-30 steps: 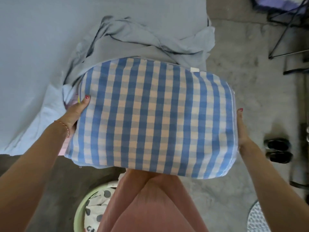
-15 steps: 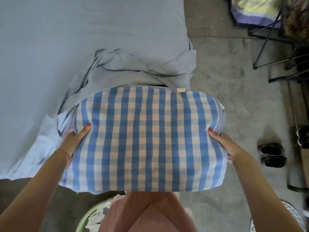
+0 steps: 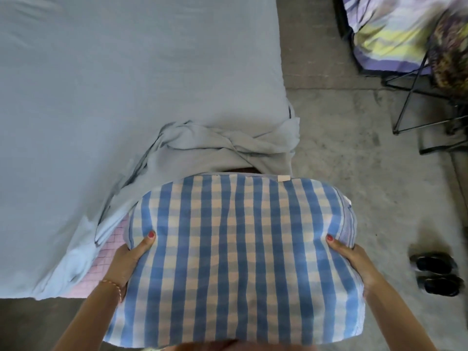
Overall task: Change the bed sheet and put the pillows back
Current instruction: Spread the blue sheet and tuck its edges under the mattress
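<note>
A blue and cream checked pillow (image 3: 243,254) fills the lower middle of the head view, held in the air at the near corner of the bed. My left hand (image 3: 129,262) grips its left side, thumb on top. On the other side my right hand (image 3: 354,264) grips it the same way. The grey-blue bed sheet (image 3: 126,72) covers the mattress and lies bunched in folds (image 3: 222,145) at the corner just beyond the pillow. A pink checked cloth (image 3: 111,247) shows under the sheet's edge by my left hand.
Bare concrete floor (image 3: 342,160) runs along the bed's right side. A pair of black shoes (image 3: 438,274) sits on it at the right. Black metal frame legs (image 3: 415,97) and striped bedding (image 3: 395,29) stand at the top right.
The pillow sits lower in the view and the view has tilted up the bed. My right hand has shifted from the pillow's far right end round to its top.
</note>
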